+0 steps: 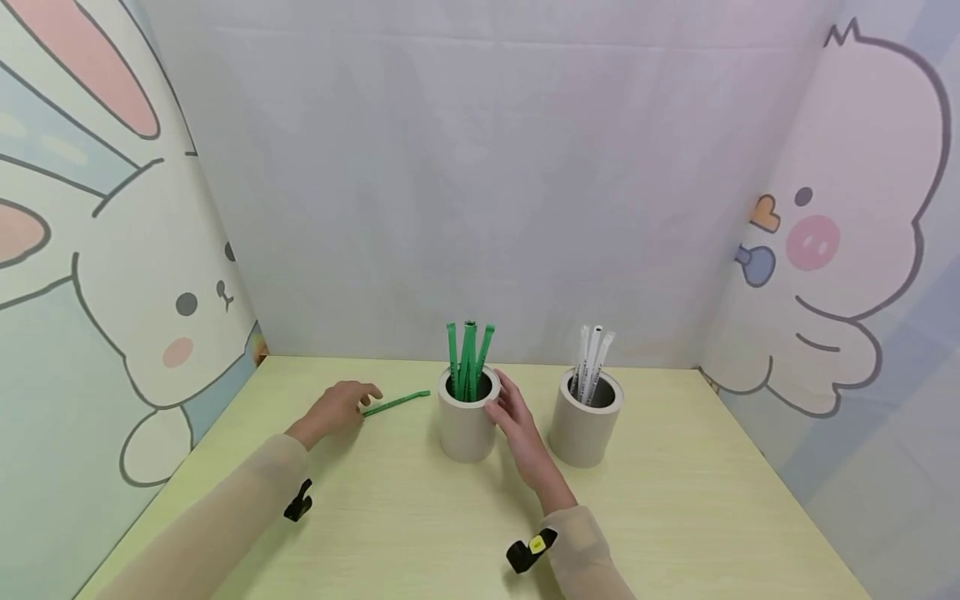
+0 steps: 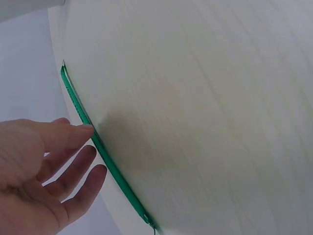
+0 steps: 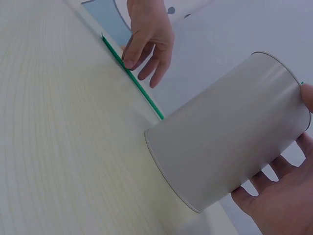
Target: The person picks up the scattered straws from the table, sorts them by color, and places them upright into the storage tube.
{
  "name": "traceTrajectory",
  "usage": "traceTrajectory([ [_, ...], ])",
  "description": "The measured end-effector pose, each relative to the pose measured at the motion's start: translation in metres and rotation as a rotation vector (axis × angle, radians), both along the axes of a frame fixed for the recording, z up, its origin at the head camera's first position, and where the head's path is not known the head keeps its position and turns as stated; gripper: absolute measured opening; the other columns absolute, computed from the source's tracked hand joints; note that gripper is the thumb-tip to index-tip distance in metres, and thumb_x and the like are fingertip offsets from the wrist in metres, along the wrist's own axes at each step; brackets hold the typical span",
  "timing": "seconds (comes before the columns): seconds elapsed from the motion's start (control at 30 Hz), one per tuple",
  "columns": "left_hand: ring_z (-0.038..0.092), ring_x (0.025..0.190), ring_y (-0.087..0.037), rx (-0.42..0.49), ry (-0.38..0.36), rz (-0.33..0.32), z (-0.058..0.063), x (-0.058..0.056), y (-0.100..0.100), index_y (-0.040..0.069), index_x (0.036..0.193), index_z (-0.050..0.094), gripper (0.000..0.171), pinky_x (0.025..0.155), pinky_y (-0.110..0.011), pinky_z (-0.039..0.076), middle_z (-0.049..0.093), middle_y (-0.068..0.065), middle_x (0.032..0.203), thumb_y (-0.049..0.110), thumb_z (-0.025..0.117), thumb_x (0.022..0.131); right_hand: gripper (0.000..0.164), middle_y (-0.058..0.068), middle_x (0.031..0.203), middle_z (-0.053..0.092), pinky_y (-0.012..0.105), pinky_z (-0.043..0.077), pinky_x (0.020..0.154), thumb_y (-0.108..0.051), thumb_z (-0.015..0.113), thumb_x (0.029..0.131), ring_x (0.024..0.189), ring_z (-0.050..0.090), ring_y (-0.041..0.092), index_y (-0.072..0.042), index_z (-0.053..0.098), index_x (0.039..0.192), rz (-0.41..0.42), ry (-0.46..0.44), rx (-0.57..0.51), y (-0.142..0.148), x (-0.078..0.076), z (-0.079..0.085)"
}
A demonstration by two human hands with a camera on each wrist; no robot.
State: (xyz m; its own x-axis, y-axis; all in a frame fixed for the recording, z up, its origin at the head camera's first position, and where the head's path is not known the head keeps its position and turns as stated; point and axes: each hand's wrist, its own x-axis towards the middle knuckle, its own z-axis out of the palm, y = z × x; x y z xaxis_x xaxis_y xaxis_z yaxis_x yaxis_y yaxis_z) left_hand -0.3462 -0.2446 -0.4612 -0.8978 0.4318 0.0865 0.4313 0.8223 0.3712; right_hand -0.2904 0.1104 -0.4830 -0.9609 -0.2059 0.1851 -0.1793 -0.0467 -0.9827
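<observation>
A green wrapped straw [image 1: 396,402] lies on the table, left of a light grey cylindrical holder [image 1: 467,429] that has several green straws [image 1: 468,360] standing in it. At the straw's near end is my left hand [image 1: 341,408], its fingers loosely bent and spread apart. The thumb tip overlaps the straw [image 2: 117,174] in the left wrist view; whether they touch I cannot tell. My right hand [image 1: 521,425] holds the holder from its right side, thumb near the rim and fingers round the wall [image 3: 230,132]. The holder stands upright on the table.
To the right stands a second grey holder [image 1: 583,433] with several white straws [image 1: 592,364] in it. A pale curtain [image 1: 480,183] closes off the back of the table [image 1: 420,533]. Cartoon-printed panels [image 1: 862,208] flank both sides.
</observation>
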Motion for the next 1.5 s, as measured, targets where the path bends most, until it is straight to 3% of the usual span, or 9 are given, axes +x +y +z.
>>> traceTrajectory([
  [0.33,0.07,0.094,-0.032,-0.005,0.011,0.03,-0.01,-0.002,0.007,0.005,0.117,0.077,0.048,0.088,-0.053,0.059,0.075,-0.012,0.098,-0.023,0.059,0.083,0.07,0.004,0.172,0.033,0.061,0.024,0.128,-0.044,0.057,0.109,0.16,0.026,0.031,-0.028,0.025,0.17,0.009,0.002,0.001,0.0,-0.001,0.001],
  [0.67,0.069,0.091,-0.029,-0.001,0.046,0.033,-0.011,0.0,0.009,0.007,0.114,0.079,0.048,0.087,-0.053,0.058,0.074,-0.009,0.095,-0.023,0.058,0.084,0.073,0.005,0.171,0.034,0.061,0.024,0.128,-0.044,0.057,0.109,0.159,0.027,0.031,-0.024,0.023,0.171,0.012,0.006,0.002,0.0,-0.002,0.0],
  [0.9,0.071,0.091,-0.03,0.074,0.118,0.036,-0.001,-0.002,0.014,0.006,0.116,0.078,0.045,0.084,-0.052,0.059,0.076,-0.011,0.095,-0.021,0.06,0.085,0.067,0.004,0.171,0.034,0.06,0.024,0.128,-0.044,0.057,0.109,0.159,0.028,0.03,-0.033,0.027,0.168,0.008,0.003,0.001,0.0,-0.001,0.0],
  [1.17,0.073,0.092,-0.03,0.165,0.176,0.07,0.015,-0.003,0.027,0.004,0.125,0.074,0.039,0.082,-0.051,0.061,0.075,-0.014,0.104,-0.015,0.065,0.092,0.068,0.006,0.171,0.034,0.06,0.025,0.128,-0.043,0.057,0.109,0.159,0.028,0.031,-0.031,0.027,0.169,0.002,0.005,-0.001,0.0,0.001,0.001],
  [1.37,0.074,0.094,-0.033,0.261,0.236,0.131,0.026,-0.001,0.036,0.003,0.131,0.071,0.041,0.083,-0.053,0.061,0.075,-0.016,0.105,-0.013,0.068,0.093,0.068,0.006,0.171,0.034,0.061,0.025,0.127,-0.042,0.057,0.11,0.159,0.029,0.032,-0.029,0.026,0.169,-0.001,0.005,0.002,-0.001,0.001,0.0],
  [1.5,0.074,0.097,-0.033,0.334,0.234,0.178,0.035,-0.002,0.039,0.007,0.134,0.07,0.041,0.085,-0.052,0.061,0.075,-0.015,0.109,-0.009,0.067,0.096,0.068,0.006,0.171,0.035,0.061,0.025,0.127,-0.041,0.056,0.11,0.158,0.029,0.032,-0.029,0.026,0.169,-0.003,0.009,0.001,-0.001,0.001,0.0],
])
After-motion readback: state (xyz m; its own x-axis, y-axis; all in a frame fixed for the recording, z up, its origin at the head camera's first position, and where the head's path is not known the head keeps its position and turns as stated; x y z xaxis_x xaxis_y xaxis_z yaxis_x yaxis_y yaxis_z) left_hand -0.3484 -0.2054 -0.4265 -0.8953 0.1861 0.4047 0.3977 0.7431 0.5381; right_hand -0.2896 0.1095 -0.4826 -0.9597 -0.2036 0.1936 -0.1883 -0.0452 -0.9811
